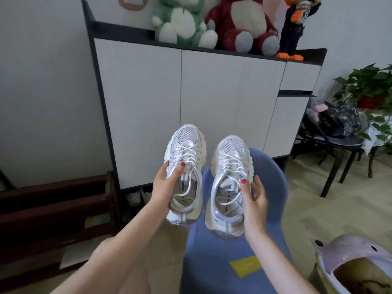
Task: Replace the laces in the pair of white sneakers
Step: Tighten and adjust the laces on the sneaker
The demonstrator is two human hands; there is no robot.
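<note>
Holding one white sneaker in each hand, the person has the pair up in the air over a blue chair. Left hand grips the left sneaker at the collar, thumb hooked over the tongue; right hand pinches the right sneaker the same way, outer fingers spread loose. Both shoes run heel-near, toe-far, long axes pointing away, side by side and just apart, white laces facing up, threaded and untied. Each hand is equally close to its shoe, so either could start the unlacing. Beyond stands a white cabinet topped with plush toys.
</note>
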